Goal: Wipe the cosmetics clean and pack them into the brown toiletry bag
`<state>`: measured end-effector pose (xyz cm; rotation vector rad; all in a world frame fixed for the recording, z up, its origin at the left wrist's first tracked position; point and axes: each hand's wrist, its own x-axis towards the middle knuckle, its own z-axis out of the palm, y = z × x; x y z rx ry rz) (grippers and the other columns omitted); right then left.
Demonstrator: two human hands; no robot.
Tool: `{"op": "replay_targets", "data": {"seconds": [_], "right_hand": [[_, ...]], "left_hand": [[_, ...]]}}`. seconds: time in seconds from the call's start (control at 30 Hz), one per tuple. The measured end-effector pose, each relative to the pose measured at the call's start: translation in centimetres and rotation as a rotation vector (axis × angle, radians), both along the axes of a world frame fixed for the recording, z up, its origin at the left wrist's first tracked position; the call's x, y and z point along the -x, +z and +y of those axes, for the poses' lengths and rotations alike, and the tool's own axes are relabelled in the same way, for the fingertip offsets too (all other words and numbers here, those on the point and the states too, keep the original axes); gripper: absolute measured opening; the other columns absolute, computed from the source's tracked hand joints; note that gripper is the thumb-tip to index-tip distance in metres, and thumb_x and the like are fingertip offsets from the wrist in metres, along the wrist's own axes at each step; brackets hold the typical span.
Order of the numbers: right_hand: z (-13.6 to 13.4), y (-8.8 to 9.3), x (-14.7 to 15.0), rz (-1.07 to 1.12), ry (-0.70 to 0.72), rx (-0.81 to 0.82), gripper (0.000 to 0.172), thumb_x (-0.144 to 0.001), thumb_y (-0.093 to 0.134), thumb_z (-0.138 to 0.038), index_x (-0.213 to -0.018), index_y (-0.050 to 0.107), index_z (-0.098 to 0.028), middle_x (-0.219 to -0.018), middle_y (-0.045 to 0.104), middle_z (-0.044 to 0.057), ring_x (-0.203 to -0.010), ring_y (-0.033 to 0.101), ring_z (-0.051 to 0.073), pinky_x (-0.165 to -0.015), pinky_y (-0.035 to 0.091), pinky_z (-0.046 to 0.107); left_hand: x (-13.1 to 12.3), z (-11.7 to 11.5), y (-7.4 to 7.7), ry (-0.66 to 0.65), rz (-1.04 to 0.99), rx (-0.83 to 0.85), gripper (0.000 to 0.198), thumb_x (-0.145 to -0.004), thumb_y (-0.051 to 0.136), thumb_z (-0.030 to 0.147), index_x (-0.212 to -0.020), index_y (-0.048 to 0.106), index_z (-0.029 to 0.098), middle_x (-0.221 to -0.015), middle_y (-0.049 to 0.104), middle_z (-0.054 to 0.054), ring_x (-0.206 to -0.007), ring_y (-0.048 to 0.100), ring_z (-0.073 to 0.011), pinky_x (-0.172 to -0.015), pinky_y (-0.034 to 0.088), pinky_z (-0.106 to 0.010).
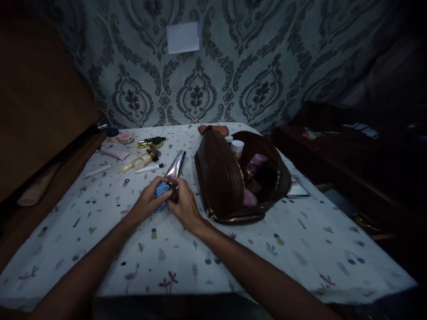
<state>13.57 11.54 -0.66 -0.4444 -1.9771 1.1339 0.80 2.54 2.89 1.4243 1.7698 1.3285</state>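
Note:
My left hand [151,195] is closed around a crumpled blue cloth [162,189] above the table. Against it, my right hand [184,204] pinches a small dark item at the fingertips, mostly covered by the fingers. Just beyond my hands lies a shiny silver squeeze tube [175,165] with a black cap, its near end hidden by my fingers. Right of my hands stands an unzipped brown toiletry bag [220,171]. Inside it show a white-capped jar [237,148], a pink-lidded container [257,162] and other items lost in shadow.
At the left lie a pink tube [114,152], a white stick-like tube [97,171], a small white tube [148,168], a pink jar [126,138] and a dark-lidded jar [113,134]. A brown case [213,130] rests behind the bag. A patterned cloth [230,262] covers the table.

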Motion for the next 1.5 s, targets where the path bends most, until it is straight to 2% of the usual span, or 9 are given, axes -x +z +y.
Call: {"op": "replay_targets", "data": {"seconds": [0.17,0.37,0.53,0.77,0.93,1.03,1.23,1.37,1.5], "right_hand": [[0.1,0.0,0.2,0.003,0.020,0.179,0.038,-0.072,0.064,-0.024,-0.108,0.051,-0.022,-0.092,0.062,0.000,-0.072,0.060,0.015,-0.072,0.052,0.031],[0.1,0.2,0.7,0.033,0.091,0.328,0.035,-0.067,0.068,-0.028,-0.099,0.054,-0.021,-0.080,0.060,-0.004,-0.065,0.055,0.012,-0.060,0.045,0.024],[-0.2,0.5,0.8,0.039,0.140,0.428,0.027,-0.067,0.072,-0.030,-0.087,0.057,-0.020,-0.071,0.057,-0.005,-0.063,0.051,0.010,-0.056,0.042,0.021],[0.1,2.0,0.1,-0.044,0.486,0.757,0.038,-0.070,0.077,-0.048,-0.085,0.058,-0.019,-0.065,0.060,-0.005,-0.046,0.054,0.009,-0.043,0.039,0.021],[0.4,2.1,0.0,-0.124,0.568,0.863,0.047,-0.076,0.072,-0.062,-0.086,0.058,-0.018,-0.065,0.068,0.000,-0.046,0.060,0.013,-0.041,0.037,0.021],[0.3,1.9,0.1,-0.130,0.590,0.899,0.053,-0.072,0.074,-0.065,-0.089,0.057,-0.018,-0.068,0.069,0.001,-0.051,0.065,0.015,-0.042,0.039,0.021],[0.0,1.2,0.5,-0.077,0.497,0.727,0.050,-0.065,0.080,-0.058,-0.084,0.053,-0.020,-0.063,0.064,-0.004,-0.055,0.063,0.013,-0.047,0.043,0.021],[0.0,0.9,0.3,-0.039,0.329,0.473,0.045,-0.065,0.082,-0.050,-0.084,0.053,-0.021,-0.073,0.064,-0.004,-0.066,0.061,0.013,-0.058,0.049,0.024],[-0.2,1.2,-0.4,-0.100,0.226,0.199,0.034,-0.073,0.079,-0.040,-0.085,0.052,-0.022,-0.074,0.059,-0.005,-0.064,0.056,0.012,-0.059,0.045,0.024]], "left_hand": [[-0.4,-0.1,0.4,0.059,0.009,-0.026,0.038,-0.089,0.061,0.048,-0.116,0.056,0.022,-0.105,0.063,-0.003,-0.097,0.061,-0.0217,-0.085,0.048,-0.032],[-0.4,-0.2,0.8,0.041,0.227,-0.139,0.028,-0.094,0.055,0.042,-0.110,0.063,0.021,-0.110,0.064,-0.007,-0.107,0.060,-0.0231,-0.095,0.046,-0.034],[-0.5,-0.1,1.3,0.049,0.217,-0.171,0.031,-0.094,0.053,0.048,-0.097,0.069,0.022,-0.102,0.066,-0.009,-0.103,0.061,-0.0245,-0.095,0.047,-0.038],[-0.8,-0.3,1.7,0.085,0.078,-0.216,0.033,-0.092,0.055,0.050,-0.088,0.069,0.021,-0.094,0.067,-0.008,-0.096,0.062,-0.0241,-0.088,0.048,-0.036],[-0.9,-0.5,1.4,0.120,0.024,-0.217,0.030,-0.093,0.055,0.047,-0.087,0.069,0.021,-0.088,0.065,-0.005,-0.087,0.061,-0.0206,-0.082,0.047,-0.032],[-0.8,-0.6,1.3,0.141,-0.002,-0.195,0.029,-0.093,0.055,0.046,-0.089,0.067,0.020,-0.087,0.065,-0.004,-0.082,0.061,-0.0190,-0.078,0.046,-0.030],[-0.7,-0.4,1.2,0.209,-0.014,-0.128,0.030,-0.088,0.059,0.049,-0.093,0.066,0.020,-0.082,0.063,-0.001,-0.072,0.057,-0.0169,-0.070,0.044,-0.028],[-0.6,-0.1,1.1,0.201,-0.018,-0.109,0.029,-0.087,0.060,0.049,-0.094,0.065,0.020,-0.085,0.065,-0.002,-0.078,0.059,-0.0187,-0.075,0.045,-0.028],[-0.6,-0.1,1.0,0.212,-0.016,-0.104,0.028,-0.086,0.063,0.048,-0.095,0.066,0.022,-0.089,0.067,-0.002,-0.082,0.059,-0.0195,-0.078,0.045,-0.029]]}}
